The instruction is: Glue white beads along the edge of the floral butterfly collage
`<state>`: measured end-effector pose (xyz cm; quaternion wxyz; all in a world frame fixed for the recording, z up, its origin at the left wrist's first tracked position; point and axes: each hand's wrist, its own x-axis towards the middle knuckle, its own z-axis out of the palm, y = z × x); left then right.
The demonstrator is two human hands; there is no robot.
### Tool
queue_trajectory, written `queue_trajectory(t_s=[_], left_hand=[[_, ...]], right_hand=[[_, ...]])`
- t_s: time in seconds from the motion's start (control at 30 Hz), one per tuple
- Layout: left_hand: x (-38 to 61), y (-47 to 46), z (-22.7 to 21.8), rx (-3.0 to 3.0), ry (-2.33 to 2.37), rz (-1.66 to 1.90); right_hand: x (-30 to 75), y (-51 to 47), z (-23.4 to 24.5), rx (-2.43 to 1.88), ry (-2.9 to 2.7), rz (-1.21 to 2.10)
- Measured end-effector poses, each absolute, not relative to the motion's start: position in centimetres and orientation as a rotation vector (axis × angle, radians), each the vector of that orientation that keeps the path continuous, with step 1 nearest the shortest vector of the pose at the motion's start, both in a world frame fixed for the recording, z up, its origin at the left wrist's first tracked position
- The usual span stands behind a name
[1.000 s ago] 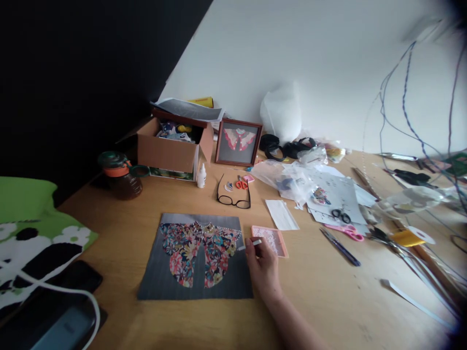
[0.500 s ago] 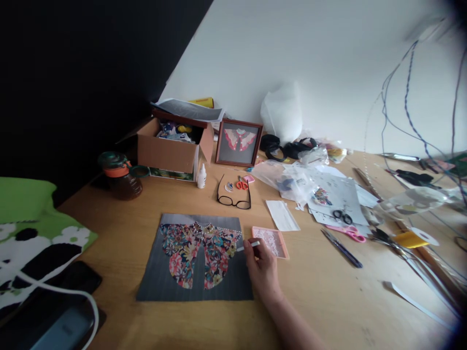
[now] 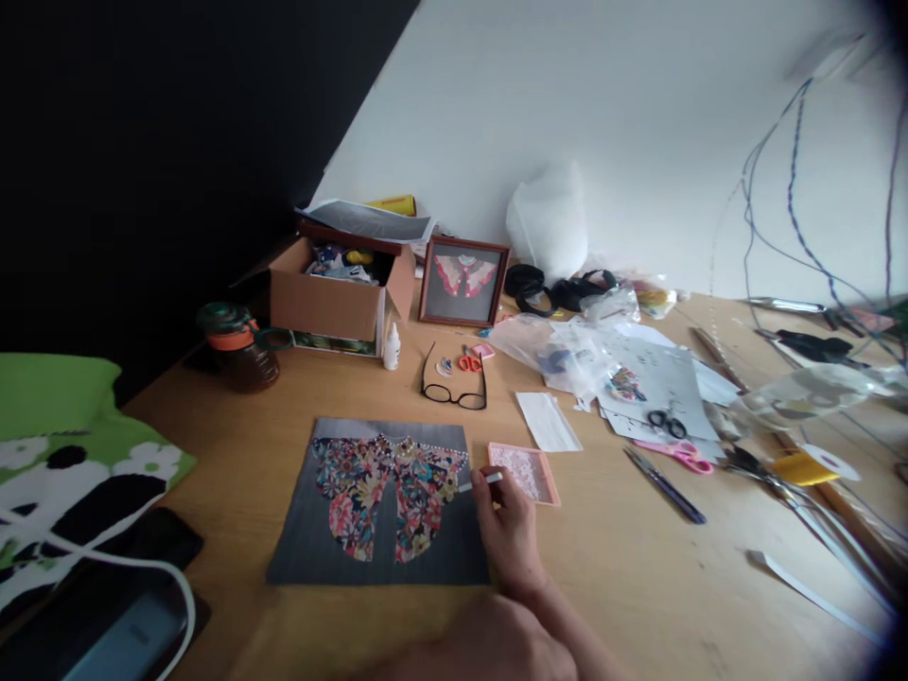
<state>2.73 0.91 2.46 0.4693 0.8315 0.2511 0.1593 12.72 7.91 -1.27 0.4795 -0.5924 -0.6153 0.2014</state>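
My right hand is closed round a thin white pen-like stick. Its tip points left at the edge of a floral fabric collar, where it seems to touch or nearly touch. The collar lies on a dark grey sheet, with small white beads along its upper edge. Just behind my right hand is a shallow pink tray of small pale pieces. Low in the view, my left hand is a motion blur by the right wrist, its fingers indistinct.
Eyeglasses, a small white bottle and a white paper slip lie beyond the sheet. A cutter knife and pink scissors are to the right. A cardboard box, jar and picture frame stand behind.
My left hand has come into view at the bottom, beside the right wrist. The right hand keeps the white stick at almost the same place by the collar's right edge.
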Motion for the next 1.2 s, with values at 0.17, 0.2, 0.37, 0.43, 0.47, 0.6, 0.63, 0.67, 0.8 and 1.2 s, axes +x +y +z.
queue_trajectory(t_s=[0.17,0.2,0.37,0.43,0.47,0.6,0.63,0.67,0.8,1.2], left_hand=[[-1.1,2.8,2.2,2.361,1.118,1.079],[-1.6,2.8,2.3,2.377,1.159,1.147],[-1.8,2.6,1.7,2.385,1.279,1.133],[-1.5,2.6,1.2,2.365,1.314,1.111],[-1.4,2.6,1.0,2.354,1.330,1.101],[-1.5,2.6,0.6,2.343,1.349,1.070],[-1.5,2.6,0.5,2.345,1.345,1.063],[-1.5,2.6,0.5,2.348,1.340,1.054],[-1.4,2.5,0.2,2.351,1.334,1.030],[-1.4,2.4,0.0,2.352,1.324,1.028]], right_hand=[[12.7,8.0,-1.3,-1.469,-1.477,0.479],[12.6,8.0,-1.2,-1.473,-1.479,0.474],[12.6,8.1,-1.1,-1.472,-1.506,0.425],[12.6,8.1,-1.2,-1.473,-1.521,0.410],[12.6,8.1,-1.2,-1.470,-1.528,0.407],[12.6,8.0,-1.3,-1.469,-1.535,0.405],[12.6,8.0,-1.3,-1.470,-1.537,0.400],[12.6,8.0,-1.3,-1.469,-1.540,0.393],[12.7,8.1,-1.2,-1.460,-1.559,0.379],[12.6,8.1,-1.5,-1.470,-1.564,0.357]])
